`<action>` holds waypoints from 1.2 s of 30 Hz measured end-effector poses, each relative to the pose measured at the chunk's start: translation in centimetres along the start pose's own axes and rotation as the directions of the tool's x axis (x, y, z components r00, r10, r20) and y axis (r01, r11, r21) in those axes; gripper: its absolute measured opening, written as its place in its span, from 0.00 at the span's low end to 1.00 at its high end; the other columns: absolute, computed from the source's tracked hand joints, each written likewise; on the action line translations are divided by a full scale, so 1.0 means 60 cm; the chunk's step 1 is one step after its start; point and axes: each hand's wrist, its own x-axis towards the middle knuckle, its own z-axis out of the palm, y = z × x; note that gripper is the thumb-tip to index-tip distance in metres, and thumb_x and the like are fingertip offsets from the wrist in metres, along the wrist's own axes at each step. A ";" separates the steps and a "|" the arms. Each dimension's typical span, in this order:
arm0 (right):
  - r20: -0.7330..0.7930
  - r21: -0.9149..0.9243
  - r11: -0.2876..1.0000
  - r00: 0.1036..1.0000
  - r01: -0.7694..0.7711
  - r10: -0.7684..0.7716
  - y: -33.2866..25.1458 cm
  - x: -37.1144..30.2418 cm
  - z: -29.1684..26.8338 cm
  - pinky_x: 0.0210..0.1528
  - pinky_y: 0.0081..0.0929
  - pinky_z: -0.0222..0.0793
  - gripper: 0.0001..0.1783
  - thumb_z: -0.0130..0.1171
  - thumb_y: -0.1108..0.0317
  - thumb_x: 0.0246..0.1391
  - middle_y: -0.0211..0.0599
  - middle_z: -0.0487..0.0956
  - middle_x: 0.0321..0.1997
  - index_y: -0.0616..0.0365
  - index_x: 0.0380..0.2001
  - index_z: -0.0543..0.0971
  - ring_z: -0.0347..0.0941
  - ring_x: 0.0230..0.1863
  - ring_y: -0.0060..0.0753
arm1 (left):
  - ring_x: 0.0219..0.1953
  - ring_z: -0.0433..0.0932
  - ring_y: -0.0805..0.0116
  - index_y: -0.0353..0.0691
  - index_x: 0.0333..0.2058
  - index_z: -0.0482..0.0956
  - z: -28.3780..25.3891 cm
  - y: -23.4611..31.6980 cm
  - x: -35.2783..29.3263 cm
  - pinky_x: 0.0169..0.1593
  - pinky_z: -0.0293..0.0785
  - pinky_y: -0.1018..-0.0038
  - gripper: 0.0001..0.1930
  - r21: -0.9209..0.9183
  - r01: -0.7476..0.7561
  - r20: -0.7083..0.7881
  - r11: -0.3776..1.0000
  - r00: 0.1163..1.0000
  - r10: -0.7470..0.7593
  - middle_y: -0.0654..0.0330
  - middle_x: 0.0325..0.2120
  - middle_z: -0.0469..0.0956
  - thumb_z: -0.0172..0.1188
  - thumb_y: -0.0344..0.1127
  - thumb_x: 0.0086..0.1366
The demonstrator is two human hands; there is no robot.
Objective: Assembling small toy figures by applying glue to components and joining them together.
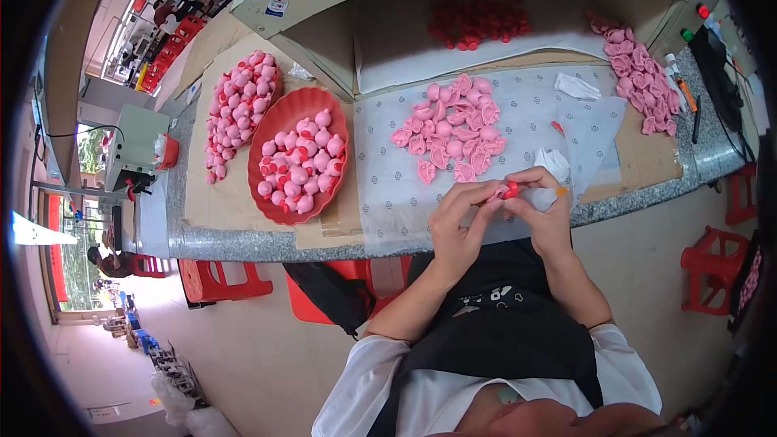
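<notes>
My left hand [460, 222] and my right hand [552, 222] meet just over the front edge of the worktable. Their fingertips pinch a small pink and red piece [510, 189], mostly covered by fingers. A translucent whitish thing with an orange tip [561, 191], perhaps a small glue bottle, is tucked in my right hand. Beyond my hands, several loose pink petal-like pieces and round pink balls [455, 131] are spread on white patterned paper [380, 210]. To the left, a red scalloped bowl [263, 198] holds pink balls with red parts.
Another heap of pink and red balls [243, 97] lies behind the bowl. Small red pieces [477, 16] sit under a grey-green shelf [316, 73]. Pink pieces [643, 81] are piled at right, near pens and a black bag [716, 85]. Red stools [712, 263] stand below the table.
</notes>
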 end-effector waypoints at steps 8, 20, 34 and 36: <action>-0.002 -0.080 0.989 0.993 0.121 -0.122 -0.006 -0.012 0.017 0.30 0.15 0.64 0.14 0.58 0.77 0.40 0.33 0.71 0.27 0.64 0.33 0.69 0.67 0.30 0.19 | 0.29 0.72 0.71 0.31 0.31 0.73 -0.008 0.014 -0.001 0.33 0.67 0.81 0.07 0.051 -0.073 -0.031 0.996 0.997 0.074 0.55 0.28 0.72 0.54 0.22 0.50; 0.087 -0.055 0.986 0.983 -0.158 0.162 -0.029 -0.002 0.002 0.26 0.15 0.64 0.13 0.56 0.75 0.41 0.31 0.70 0.26 0.64 0.34 0.69 0.66 0.28 0.18 | 0.27 0.70 0.79 0.31 0.29 0.71 -0.003 0.009 0.016 0.28 0.66 0.83 0.04 -0.146 0.176 0.111 0.973 0.981 -0.161 0.61 0.25 0.70 0.51 0.25 0.54; 0.074 -0.075 0.996 0.996 -0.052 0.058 -0.005 -0.016 -0.001 0.25 0.14 0.63 0.11 0.56 0.75 0.41 0.31 0.70 0.24 0.64 0.31 0.69 0.66 0.24 0.18 | 0.12 0.66 0.64 0.35 0.15 0.68 -0.004 -0.008 0.023 0.17 0.60 0.74 0.13 0.318 -0.092 0.233 0.944 0.972 0.017 0.58 0.09 0.66 0.49 0.34 0.56; 0.066 -0.080 0.996 0.997 -0.036 0.041 -0.003 -0.018 -0.001 0.25 0.14 0.63 0.11 0.56 0.75 0.41 0.31 0.70 0.23 0.64 0.31 0.69 0.67 0.24 0.19 | 0.12 0.66 0.64 0.35 0.15 0.69 -0.005 -0.012 0.023 0.17 0.60 0.74 0.13 0.201 -0.036 0.234 0.979 0.972 -0.013 0.58 0.09 0.66 0.48 0.33 0.56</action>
